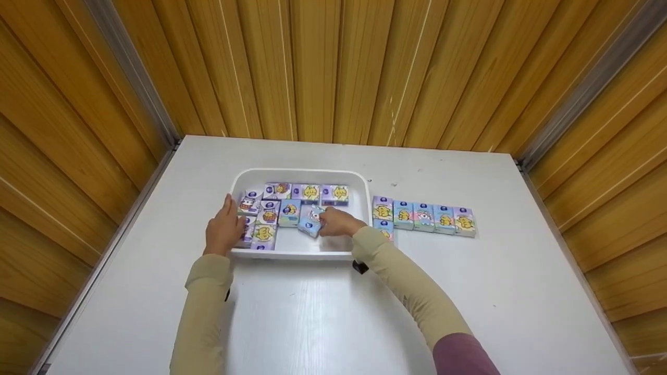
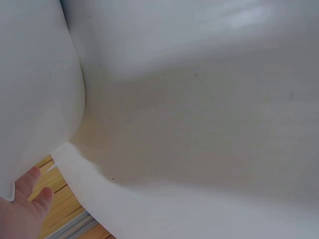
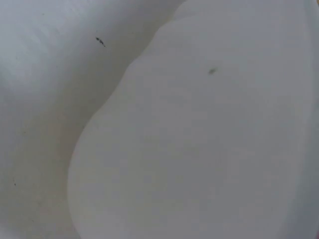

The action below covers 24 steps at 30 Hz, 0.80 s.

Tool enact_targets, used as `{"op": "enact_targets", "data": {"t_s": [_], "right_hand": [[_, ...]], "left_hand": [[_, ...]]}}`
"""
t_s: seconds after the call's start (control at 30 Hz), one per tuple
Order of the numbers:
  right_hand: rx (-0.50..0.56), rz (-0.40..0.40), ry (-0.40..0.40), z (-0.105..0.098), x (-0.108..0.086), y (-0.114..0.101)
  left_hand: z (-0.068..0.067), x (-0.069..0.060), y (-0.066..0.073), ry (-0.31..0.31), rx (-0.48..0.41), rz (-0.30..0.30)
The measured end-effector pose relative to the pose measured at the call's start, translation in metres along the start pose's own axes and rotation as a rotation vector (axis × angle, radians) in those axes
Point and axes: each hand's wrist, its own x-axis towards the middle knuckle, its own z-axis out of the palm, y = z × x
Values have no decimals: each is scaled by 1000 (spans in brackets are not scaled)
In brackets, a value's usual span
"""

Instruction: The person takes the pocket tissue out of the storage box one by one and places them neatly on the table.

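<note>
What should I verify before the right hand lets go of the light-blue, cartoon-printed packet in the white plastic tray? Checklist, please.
1. Right hand pinching the light-blue, cartoon-printed packet: ok.
2. That packet squared up with the blue rectangular packet to its left: not ok, it sits at an angle.
3. Free space in the white plastic tray: ok, its near right part is partly bare.
4. Left hand holding the tray firmly: cannot tell, though it is at the left side.
5. Held packet flat on the tray's bottom: cannot tell.
6. Wrist views showing the held packet: not ok, neither does.
</note>
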Motion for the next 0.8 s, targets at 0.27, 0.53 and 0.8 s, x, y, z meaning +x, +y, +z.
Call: {"op": "enact_targets", "data": {"t_s": [0.27, 0.53, 0.8], "right_hand": [[-135, -13, -86, -2, -10, -9], [-82, -19, -182, -9, -18, -14], [-135, -114, 1, 0, -15, -14]], "left_hand": [[0, 1, 0, -6, 3, -1], [-1, -1, 0, 13, -1, 9], [1, 0, -1, 1, -8, 6]]}}
